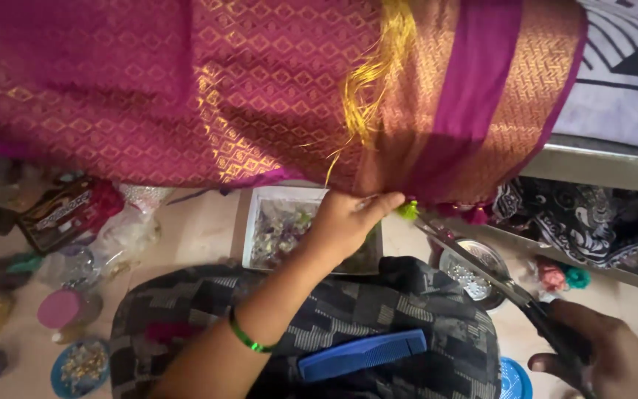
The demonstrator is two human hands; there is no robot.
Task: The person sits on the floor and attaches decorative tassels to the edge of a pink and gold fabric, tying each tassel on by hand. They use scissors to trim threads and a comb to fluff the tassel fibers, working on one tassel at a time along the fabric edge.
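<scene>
Left hand: the left hand [345, 218], at the middle of the frame, is pinched shut on the lower edge of the cloth [186, 89], right beside a small green tassel [407, 210].
Right hand: the right hand [607, 358], at the lower right, is closed around the handles of the scissors [481, 270]; the blades are parted and point up-left, their tips near the green tassel.
Edges: the cloth hangs across the whole upper half of the frame; its lower edge runs from left to centre right, with pink tassels [470, 214] to the right of the green one.
Open room: bare floor [201, 233] shows in the strip between the cloth edge and the lap.
Materials: the cloth is magenta silk-like weave with gold diamond patterns, gold bands and loose yellow threads [367, 81].
Lap: a blue comb [363, 355] lies on dark patterned fabric [422, 318]; a green bangle [245, 338] circles the left wrist.
Surface: a white tray [249, 225] of beads, a metal bowl [474, 270] and small lids [79, 367] sit on the floor.
</scene>
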